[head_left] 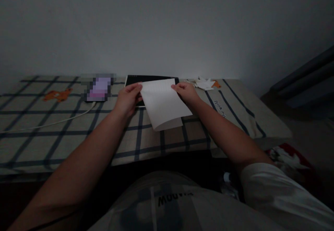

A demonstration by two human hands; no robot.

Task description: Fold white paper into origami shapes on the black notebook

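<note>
Both hands up over the checked bedcover [65, 126]: left hand [127, 98] pinching the top left corner of a folded white sheet of paper [164, 104], right hand [186, 92] pinching the top right corner. Paper lifted, tilted, just before a black tablet [135, 79]. White cable [52, 122] lying left; paper scraps [205, 83] far right.

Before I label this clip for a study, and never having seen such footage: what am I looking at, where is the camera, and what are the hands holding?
This is one picture from a camera worn on a person's head, looking forward and down. The left hand and right hand each pinch a far corner of a folded white paper sheet above a checked cloth. Behind the sheet lies a dark flat tablet. A white cable crosses the cloth on the left; white paper scraps lie far right.
</note>
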